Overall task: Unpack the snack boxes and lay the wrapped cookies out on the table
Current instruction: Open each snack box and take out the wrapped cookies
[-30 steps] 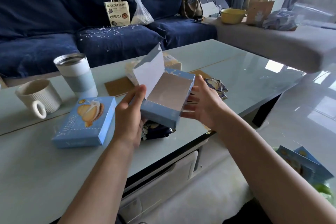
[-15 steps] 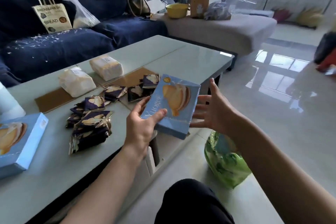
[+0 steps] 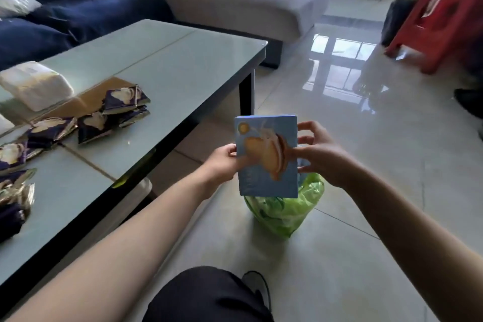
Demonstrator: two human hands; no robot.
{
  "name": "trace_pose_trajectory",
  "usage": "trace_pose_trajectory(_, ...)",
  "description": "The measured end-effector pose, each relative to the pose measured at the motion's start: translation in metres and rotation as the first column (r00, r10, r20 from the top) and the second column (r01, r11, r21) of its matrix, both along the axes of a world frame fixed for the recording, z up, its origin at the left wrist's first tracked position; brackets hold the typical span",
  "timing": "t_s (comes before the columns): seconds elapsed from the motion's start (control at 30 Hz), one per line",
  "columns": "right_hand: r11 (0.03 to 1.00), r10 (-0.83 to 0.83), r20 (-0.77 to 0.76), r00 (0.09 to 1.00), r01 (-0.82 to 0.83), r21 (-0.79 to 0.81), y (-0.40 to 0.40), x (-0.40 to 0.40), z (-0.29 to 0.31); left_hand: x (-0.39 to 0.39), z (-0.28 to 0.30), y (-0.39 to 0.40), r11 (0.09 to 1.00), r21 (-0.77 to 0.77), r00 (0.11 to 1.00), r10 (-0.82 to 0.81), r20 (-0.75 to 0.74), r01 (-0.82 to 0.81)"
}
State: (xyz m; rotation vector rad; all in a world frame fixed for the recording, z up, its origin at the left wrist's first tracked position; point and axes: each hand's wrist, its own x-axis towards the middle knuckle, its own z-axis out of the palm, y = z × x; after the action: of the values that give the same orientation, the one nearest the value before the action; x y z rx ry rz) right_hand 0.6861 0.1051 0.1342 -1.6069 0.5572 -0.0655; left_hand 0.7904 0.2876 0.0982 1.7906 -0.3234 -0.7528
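Snack box (image 3: 266, 157): I see it upright over the green bag (image 3: 285, 210) on the floor, off the tabletop (image 3: 183, 65); lettering unreadable.
Left hand (image 3: 222, 162): grips its left edge.
Right hand (image 3: 317, 151): pinches its right edge.
Wrapped cookies (image 3: 91, 120): on the tabletop.

The bench (image 3: 167, 65) fills the left half of the frame, and the wrapped cookies (image 3: 86, 123) lie on it along its left part, with a soft pack (image 3: 34, 85) behind them at the far left. In the lower middle of the frame the snack box (image 3: 266, 157) stands upright between the left hand (image 3: 222, 165) and the right hand (image 3: 318, 154), beyond the bench edge and just above a bag (image 3: 285, 209) on the floor. A sofa (image 3: 78, 15) lies behind the bench at the upper left, a stool (image 3: 439, 15) at the upper right.
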Motion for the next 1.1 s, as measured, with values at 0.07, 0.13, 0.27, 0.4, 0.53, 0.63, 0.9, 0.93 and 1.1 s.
trace_pose_trajectory(0.07,0.997,-0.022,0.026,0.999,0.024,-0.075,-0.009,-0.001,-0.018,0.011,-0.007,-0.017,0.999,-0.041,0.998,-0.022,0.053,0.024)
trace_pose_trajectory(0.13,0.988,-0.051,0.062,0.997,0.060,-0.142,-0.018,0.001,-0.036,0.022,-0.016,-0.031,0.997,-0.047,0.991,-0.054,0.125,0.060)
trace_pose_trajectory(0.27,0.947,-0.098,0.088,0.991,0.120,-0.297,-0.032,0.009,-0.069,0.036,-0.038,-0.054,0.992,0.032,0.966,-0.128,0.226,0.124)
trace_pose_trajectory(0.4,0.893,-0.124,0.084,0.989,0.148,-0.426,-0.036,0.016,-0.099,0.044,-0.061,-0.064,0.990,0.081,0.958,-0.131,0.254,0.114)
trace_pose_trajectory(0.53,0.884,-0.110,-0.007,0.994,0.094,-0.457,-0.035,0.017,-0.122,0.050,-0.090,-0.064,0.978,0.168,0.959,-0.160,0.235,0.122)
trace_pose_trajectory(0.63,0.875,-0.076,-0.080,0.994,0.028,-0.484,-0.031,0.014,-0.139,0.048,-0.109,-0.060,0.966,0.219,0.959,-0.182,0.215,0.135)
trace_pose_trajectory(0.9,0.856,-0.145,-0.221,0.964,0.010,-0.517,-0.037,0.020,-0.156,0.038,-0.128,-0.076,0.930,0.369,0.962,-0.104,0.254,0.003)
trace_pose_trajectory(0.93,0.845,-0.160,-0.233,0.959,0.011,-0.534,-0.037,0.021,-0.156,0.036,-0.129,-0.077,0.926,0.377,0.965,-0.089,0.248,-0.011)
trace_pose_trajectory(1.1,0.841,-0.186,-0.316,0.930,-0.016,-0.541,-0.032,0.026,-0.160,0.030,-0.129,-0.073,0.898,0.439,0.971,-0.130,0.200,0.030)
